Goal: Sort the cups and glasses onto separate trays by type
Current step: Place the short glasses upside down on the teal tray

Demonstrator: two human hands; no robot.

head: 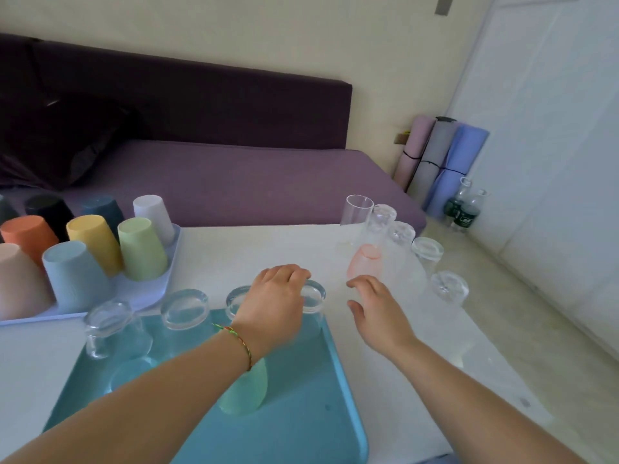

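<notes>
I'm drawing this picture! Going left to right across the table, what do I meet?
Orange cup, yellow cup, light green cup, left hand gripping a clear glass, right hand, rightmost upturned glass.

A: How many plastic cups (140, 252) stand on the lilac tray (150, 291)?
B: Nine that I can see, the last cut by the left edge.
A: Glasses on the teal tray (301, 413)?
B: Five: four clear glasses (184, 309) and one green glass (244, 393).
A: And on the bare worktop (241, 249)?
B: Six loose glasses (449, 286): five clear, one pink glass (363, 262).
A: Trays?
B: Two. On the floor beyond, three rolled mats (435, 155) and two bottles (464, 209)
</notes>
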